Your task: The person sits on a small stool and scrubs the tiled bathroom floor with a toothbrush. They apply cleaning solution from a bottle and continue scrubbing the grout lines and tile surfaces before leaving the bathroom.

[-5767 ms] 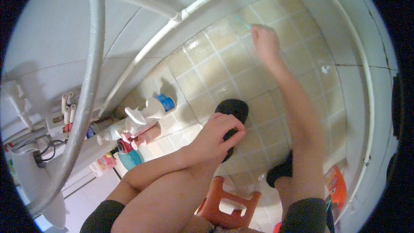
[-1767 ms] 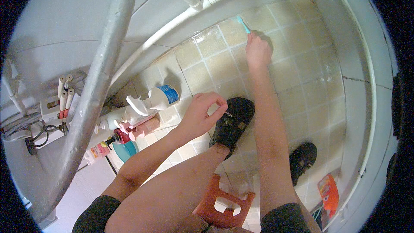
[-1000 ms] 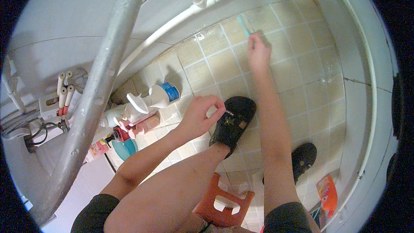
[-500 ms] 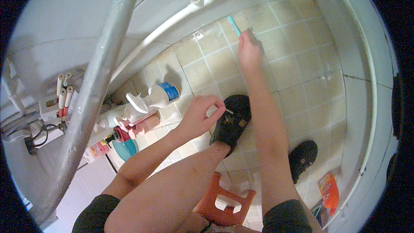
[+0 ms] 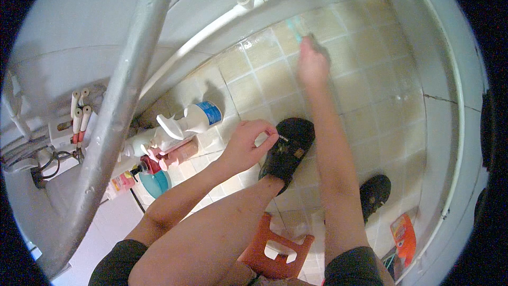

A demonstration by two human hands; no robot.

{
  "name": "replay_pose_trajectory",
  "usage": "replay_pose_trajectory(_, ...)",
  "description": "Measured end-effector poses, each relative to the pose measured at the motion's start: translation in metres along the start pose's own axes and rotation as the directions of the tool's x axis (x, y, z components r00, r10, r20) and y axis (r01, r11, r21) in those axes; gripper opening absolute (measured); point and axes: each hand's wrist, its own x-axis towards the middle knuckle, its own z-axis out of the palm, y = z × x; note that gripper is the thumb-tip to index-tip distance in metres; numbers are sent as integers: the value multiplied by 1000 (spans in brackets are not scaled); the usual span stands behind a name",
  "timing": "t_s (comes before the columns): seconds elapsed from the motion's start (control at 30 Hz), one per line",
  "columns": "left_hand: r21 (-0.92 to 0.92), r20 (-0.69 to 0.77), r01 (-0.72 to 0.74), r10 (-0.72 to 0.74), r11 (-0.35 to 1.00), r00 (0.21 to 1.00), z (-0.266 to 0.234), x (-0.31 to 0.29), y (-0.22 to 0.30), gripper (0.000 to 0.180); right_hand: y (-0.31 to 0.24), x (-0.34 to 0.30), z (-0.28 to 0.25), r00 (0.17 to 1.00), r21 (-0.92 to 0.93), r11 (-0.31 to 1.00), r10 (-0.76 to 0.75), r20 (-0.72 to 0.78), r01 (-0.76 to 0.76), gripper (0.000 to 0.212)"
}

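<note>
My right hand (image 5: 313, 63) is closed round the handle of a teal toothbrush (image 5: 294, 26), stretched out over the beige floor tiles (image 5: 254, 87) near the far wall. The brush is smeared by motion, and its head cannot be made out. My left hand (image 5: 248, 145) hovers beside my left black shoe (image 5: 290, 145), thumb and forefinger pressed together in a ring. Something small and whitish shows at those fingertips against the shoe; I cannot tell whether it is held or part of the shoe.
Left of my hands stand a white spray bottle (image 5: 198, 116), a pink bottle (image 5: 182, 152) and a teal container (image 5: 155, 182). A grey metal pole (image 5: 127, 74) crosses the left side. An orange-red stool (image 5: 296, 257) is below me; an orange package (image 5: 404, 238) lies right. White pipes (image 5: 211, 26) follow the walls.
My right hand has shifted slightly right and nearer with the toothbrush, which is now blurred. The left hand keeps its pinch beside the shoe.
</note>
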Motion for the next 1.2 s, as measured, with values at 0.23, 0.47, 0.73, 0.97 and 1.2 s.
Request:
replay_pose_trajectory(0.23,7,-23,-31,31,1000,999,4,0,-3,12,2,-3,-3,999,-47,998,-28,42,30,19)
replay_pose_trajectory(0.47,15,1,-1,1,1000,1000,3,-2,-2,13,-1,8,-15,998,-47,998,38,56,-35,20)
replay_pose_trajectory(0.73,0,-2,4,-4,1000,1000,1,0,-1,13,-3,1,-7,993,-8,1000,-8,114,9,21)
replay_pose_trajectory(0.97,13,8,4,-4,1000,1000,0,-2,-3,12,-1,0,-4,993,-82,994,-59,101,67,21)
replay_pose_trajectory(1.2,37,-34,-29,30,999,999,-5,-5,3,11,5,7,-15,1000,-40,999,-20,14,21,19)
